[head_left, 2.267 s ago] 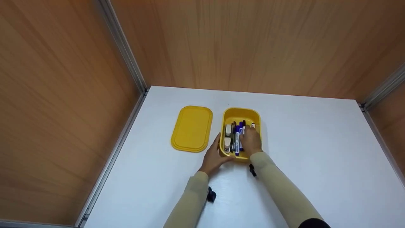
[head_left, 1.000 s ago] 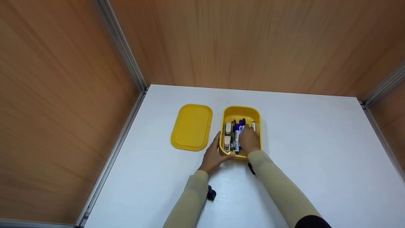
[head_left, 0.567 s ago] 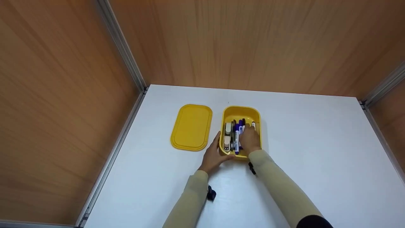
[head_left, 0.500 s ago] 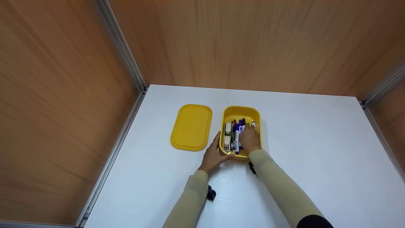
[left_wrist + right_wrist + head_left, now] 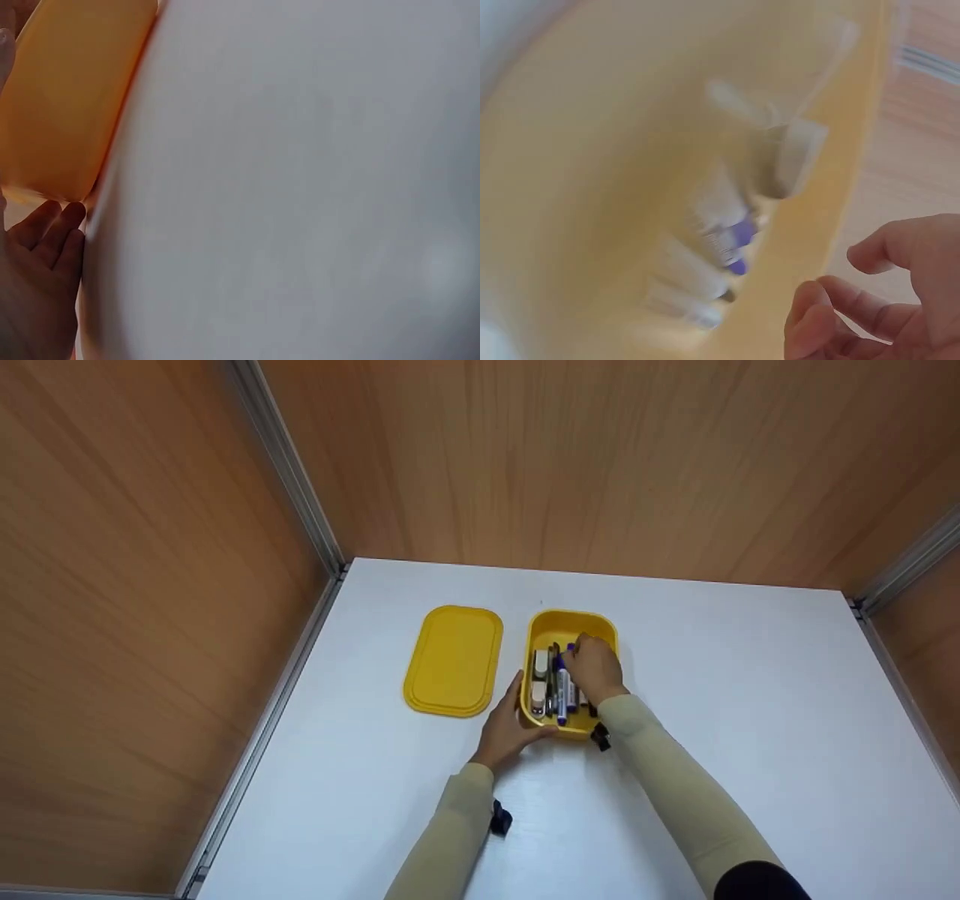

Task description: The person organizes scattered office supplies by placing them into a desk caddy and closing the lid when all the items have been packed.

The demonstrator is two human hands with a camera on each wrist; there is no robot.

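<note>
From the head view, your left hand (image 5: pixel 504 733) rests with relaxed fingers against the near left corner of the yellow box (image 5: pixel 571 624), mid-table, right of its lid (image 5: pixel 453 660). Your right hand (image 5: pixel 595 667) is over the markers (image 5: pixel 563 690) inside.

Left wrist view: straight fingers (image 5: pixel 58 238) touch the box wall (image 5: pixel 64 97).

Right wrist view: blurred; fingers (image 5: pixel 821 315) loosely curled, holding nothing, beside markers (image 5: pixel 724 240).

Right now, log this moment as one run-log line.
left hand: holds yellow box wall | right hand: inside box over markers | lid: on table, left of box
</note>
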